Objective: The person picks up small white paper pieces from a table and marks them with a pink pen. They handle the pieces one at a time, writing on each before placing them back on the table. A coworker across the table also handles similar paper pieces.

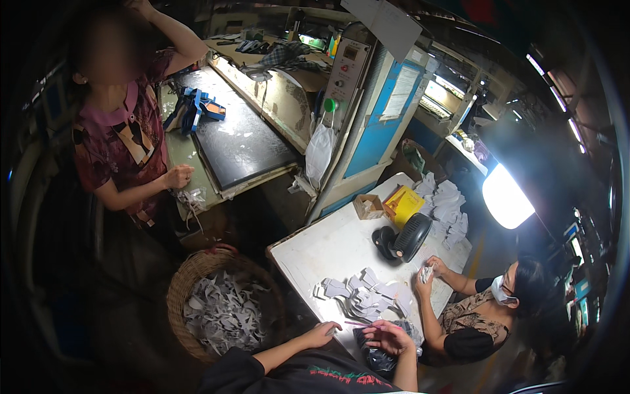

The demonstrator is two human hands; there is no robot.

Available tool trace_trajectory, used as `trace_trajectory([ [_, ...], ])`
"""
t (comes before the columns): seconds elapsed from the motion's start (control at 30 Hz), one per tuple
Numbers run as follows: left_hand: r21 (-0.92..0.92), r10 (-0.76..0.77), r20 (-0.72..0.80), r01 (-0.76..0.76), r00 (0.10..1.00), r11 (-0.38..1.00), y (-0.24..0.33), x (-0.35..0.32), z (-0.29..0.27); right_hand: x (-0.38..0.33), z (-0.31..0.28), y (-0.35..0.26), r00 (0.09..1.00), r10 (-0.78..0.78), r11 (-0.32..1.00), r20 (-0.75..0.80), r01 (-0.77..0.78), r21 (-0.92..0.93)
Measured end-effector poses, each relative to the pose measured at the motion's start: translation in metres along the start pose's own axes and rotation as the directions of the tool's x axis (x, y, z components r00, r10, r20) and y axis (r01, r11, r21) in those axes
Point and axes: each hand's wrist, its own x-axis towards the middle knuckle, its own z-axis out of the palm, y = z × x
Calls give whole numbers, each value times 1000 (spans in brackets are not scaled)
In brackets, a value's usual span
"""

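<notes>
At the near edge of the white table [308, 253], my left hand [320, 335] has its fingers curled together; what they hold, if anything, I cannot make out. My right hand [388, 337] is raised over a dark plastic bag [375, 358], fingers apart and bent. A thin pinkish stick [356, 322] lies close to its fingertips; I cannot tell whether they touch. Just beyond both hands, several pale grey cut pieces [367, 295] are spread in loose stacks.
To the left stands a wicker basket [176, 302] full of pale scraps. A black fan [412, 238], yellow packet [404, 205] and small cardboard box [368, 207] sit farther back. A masked co-worker [476, 308] handles pale pieces at right. Another person [121, 144] stands by a machine bench.
</notes>
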Motion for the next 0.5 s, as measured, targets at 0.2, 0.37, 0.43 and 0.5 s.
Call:
trace_trajectory([
  [0.2,59,-49,-2,49,999,997,4,-2,1,-1,3,2,1000,-18,1000,21,19,-18],
  [0.37,124,-50,-10,50,999,991,11,-8,-3,0,3,0,999,-29,999,39,30,-32],
  [0.43,96,-66,-5,66,998,993,13,-11,-7,1,4,-3,999,-17,1000,39,17,-9],
  [0.5,87,-82,-1,82,997,993,15,-12,-8,2,4,-5,999,-14,1000,51,14,1],
])
